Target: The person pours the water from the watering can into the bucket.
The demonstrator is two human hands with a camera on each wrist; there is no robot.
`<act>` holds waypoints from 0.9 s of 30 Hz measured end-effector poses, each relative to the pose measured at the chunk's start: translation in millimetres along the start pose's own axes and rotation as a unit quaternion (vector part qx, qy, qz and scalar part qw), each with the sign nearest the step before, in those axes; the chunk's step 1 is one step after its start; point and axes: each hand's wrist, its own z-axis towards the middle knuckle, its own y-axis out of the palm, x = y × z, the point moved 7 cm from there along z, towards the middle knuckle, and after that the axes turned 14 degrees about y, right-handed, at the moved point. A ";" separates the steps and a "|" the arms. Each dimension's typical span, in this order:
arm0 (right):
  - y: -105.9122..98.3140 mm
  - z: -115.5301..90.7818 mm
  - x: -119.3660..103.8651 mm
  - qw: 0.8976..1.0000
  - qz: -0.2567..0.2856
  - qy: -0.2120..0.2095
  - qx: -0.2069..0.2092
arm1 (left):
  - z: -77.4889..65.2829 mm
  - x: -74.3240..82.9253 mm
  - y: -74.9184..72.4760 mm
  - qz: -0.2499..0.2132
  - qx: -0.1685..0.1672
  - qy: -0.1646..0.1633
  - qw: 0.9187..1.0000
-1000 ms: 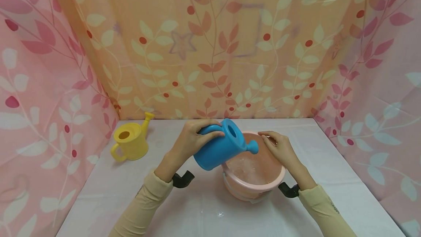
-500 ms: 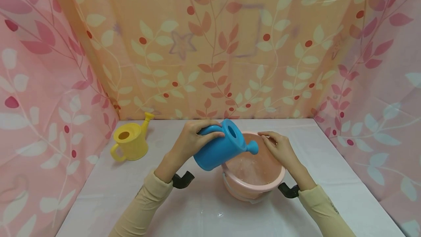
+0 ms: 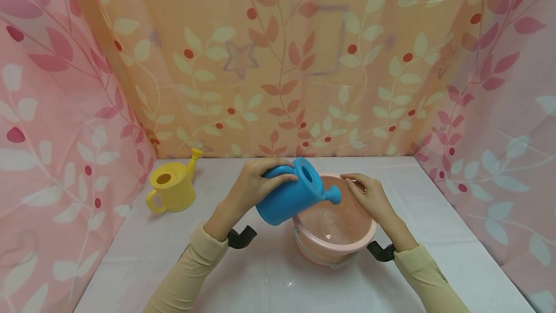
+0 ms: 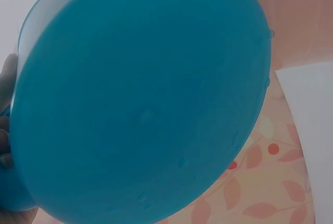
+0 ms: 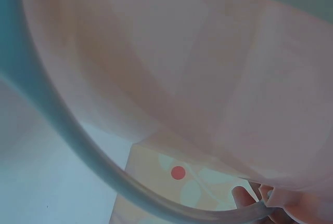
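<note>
My left hand point(image 3: 258, 182) grips the handle of a blue watering can point(image 3: 286, 202), tilted so its spout hangs over a pink bucket point(image 3: 335, 247). The can's underside point(image 4: 140, 94), with droplets near its edge, fills most of the left wrist view. Bubbly, disturbed water point(image 3: 329, 226) shows inside the bucket below the spout. On the far right of the rim, my right hand point(image 3: 369, 194) holds the bucket between thumb and fingers. The right wrist view shows the bucket's outer wall point(image 5: 208, 68), its curved grey-blue handle point(image 5: 99, 156) and fingertips point(image 5: 242, 198) by the handle joint.
A yellow watering can point(image 3: 175, 190) stands upright at the back left of the white-covered table point(image 3: 243, 279). Small wet spots point(image 3: 290, 283) glisten in front of the bucket. Patterned cloth point(image 3: 282, 62) encloses the back and both sides.
The ripples and bubbles on the water's surface have shifted. Both hands, the blue watering can and the bucket stay practically where they were.
</note>
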 end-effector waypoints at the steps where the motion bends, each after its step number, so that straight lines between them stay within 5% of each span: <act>1: 0.0 0.0 0.0 1.000 0.000 0.000 0.000 | 0.1 -0.1 0.2 0.000 -0.001 0.000 1.000; 27: -0.5 -0.1 0.0 1.000 -0.006 -0.001 0.005 | 1.2 -1.2 1.8 0.011 -0.012 -0.009 1.000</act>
